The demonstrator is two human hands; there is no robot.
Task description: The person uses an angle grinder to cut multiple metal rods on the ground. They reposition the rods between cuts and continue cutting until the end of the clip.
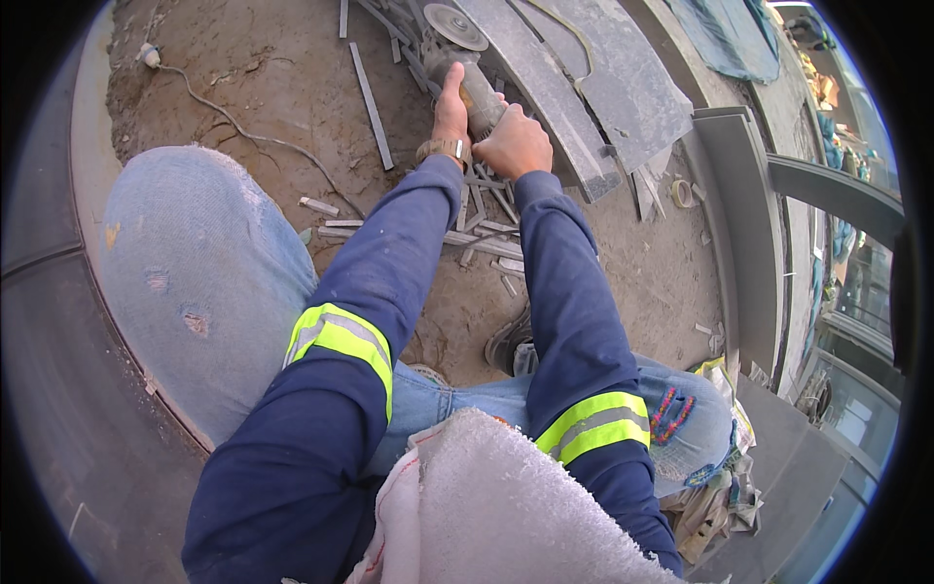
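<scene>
Both hands hold a dusty angle grinder (pixel 483 105), its round disc (pixel 455 27) pointing away from me. My left hand (pixel 450 115) is closed along the tool's left side near the head, with the thumb stretched up. Around the rear of the body wraps my right hand (pixel 519 144). Just right of the disc lies a long narrow grey stone slab (pixel 545 92). From this view I cannot tell whether the disc touches the slab or whether it spins.
A wider grey slab (pixel 632 92) lies beyond the narrow one. Thin cut strips (pixel 371 107) litter the dusty ground. A pale cord (pixel 233 122) runs across the left side. A tape roll (pixel 683 194) sits near a grey frame (pixel 744 224) at right. My knees flank the work.
</scene>
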